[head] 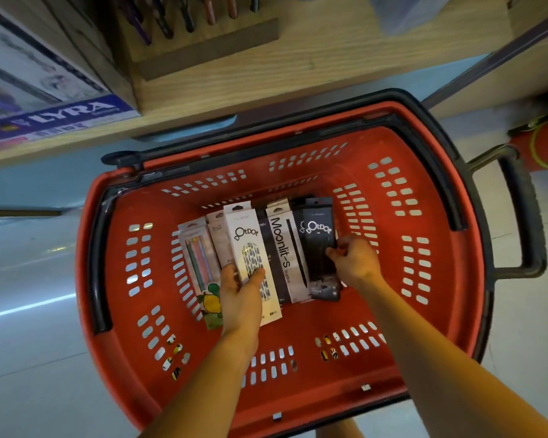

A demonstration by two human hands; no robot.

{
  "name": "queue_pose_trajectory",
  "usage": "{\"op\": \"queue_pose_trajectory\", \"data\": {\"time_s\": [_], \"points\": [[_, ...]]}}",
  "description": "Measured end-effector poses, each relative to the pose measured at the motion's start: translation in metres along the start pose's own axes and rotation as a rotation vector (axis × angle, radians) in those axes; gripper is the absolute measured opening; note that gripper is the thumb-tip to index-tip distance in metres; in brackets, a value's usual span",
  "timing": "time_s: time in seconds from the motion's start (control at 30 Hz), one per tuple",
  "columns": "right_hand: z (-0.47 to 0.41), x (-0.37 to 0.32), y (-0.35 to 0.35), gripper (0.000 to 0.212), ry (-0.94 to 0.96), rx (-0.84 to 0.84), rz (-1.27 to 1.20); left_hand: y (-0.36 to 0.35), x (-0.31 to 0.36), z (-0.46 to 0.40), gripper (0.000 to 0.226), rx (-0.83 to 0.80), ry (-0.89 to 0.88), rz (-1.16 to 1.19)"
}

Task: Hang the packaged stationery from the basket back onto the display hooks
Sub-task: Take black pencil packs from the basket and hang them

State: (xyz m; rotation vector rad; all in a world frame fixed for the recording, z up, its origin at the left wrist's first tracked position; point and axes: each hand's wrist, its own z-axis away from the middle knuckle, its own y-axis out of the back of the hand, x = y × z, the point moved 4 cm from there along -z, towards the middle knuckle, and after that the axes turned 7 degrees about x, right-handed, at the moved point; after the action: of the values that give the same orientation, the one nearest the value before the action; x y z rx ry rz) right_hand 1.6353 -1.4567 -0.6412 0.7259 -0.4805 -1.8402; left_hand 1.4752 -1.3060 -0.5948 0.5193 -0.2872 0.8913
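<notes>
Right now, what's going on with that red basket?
A person is reaching both hands into the red basket of packaged stationery. The left hand grips the white DotDot pack; the right hand pinches the black DotDot pack. The Moonlit-S pack lies between them. Every pack is in the basket, none hung yet.

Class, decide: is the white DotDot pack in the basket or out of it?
In. The white DotDot pack lies among other packs inside the red basket, left hand gripping it.

We see the packages [260, 254] lying side by side in the basket [440, 279], which stands on the floor [29, 358] before the shelf [298, 67].
</notes>
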Motion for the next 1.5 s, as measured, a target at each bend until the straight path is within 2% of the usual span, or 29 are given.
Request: {"op": "queue_pose_trajectory", "data": {"time_s": [0.13, 0.27, 0.5, 0.67, 0.77, 1.03, 1.1, 1.2, 1.3, 1.4, 1.5], "points": [[-0.016, 0.000, -0.003, 0.033, -0.043, -0.088, -0.031, -0.002, -0.003, -0.003, 0.033, 0.010, 0.023, 0.005], [-0.013, -0.004, -0.019, 0.072, -0.095, -0.135, -0.242, -0.001, -0.008, -0.005, 0.037, 0.012, 0.037, 0.000], [-0.015, 0.000, -0.020, 0.055, -0.090, -0.147, -0.214, -0.008, -0.018, -0.012, 0.022, 0.001, 0.047, -0.014], [-0.016, 0.001, -0.021, 0.074, -0.090, -0.119, -0.229, -0.020, -0.022, -0.012, 0.019, -0.021, 0.048, -0.021], [-0.015, 0.003, -0.023, 0.077, -0.077, -0.104, -0.260, -0.027, -0.024, -0.012, 0.018, -0.049, 0.050, -0.035], [-0.012, 0.003, -0.036, 0.064, -0.078, -0.159, -0.251, -0.048, -0.033, -0.019, 0.027, -0.166, 0.046, -0.049], [-0.013, 0.006, -0.044, 0.070, -0.098, -0.151, -0.266, -0.048, -0.038, -0.020, 0.031, -0.185, 0.030, -0.073], [-0.025, 0.021, -0.063, 0.105, -0.084, -0.103, -0.227, -0.046, -0.043, -0.020, 0.033, -0.218, 0.006, -0.110], [-0.041, 0.039, -0.084, 0.112, -0.061, -0.096, -0.191, -0.043, -0.045, -0.023, 0.034, -0.208, -0.008, -0.118], [-0.056, 0.053, -0.103, 0.133, -0.032, -0.114, -0.188, -0.042, -0.046, -0.024, 0.037, -0.199, -0.007, -0.105], [-0.036, 0.031, -0.092, 0.115, -0.015, -0.158, -0.241, -0.036, -0.044, -0.026, 0.040, -0.166, 0.002, -0.064]]}}
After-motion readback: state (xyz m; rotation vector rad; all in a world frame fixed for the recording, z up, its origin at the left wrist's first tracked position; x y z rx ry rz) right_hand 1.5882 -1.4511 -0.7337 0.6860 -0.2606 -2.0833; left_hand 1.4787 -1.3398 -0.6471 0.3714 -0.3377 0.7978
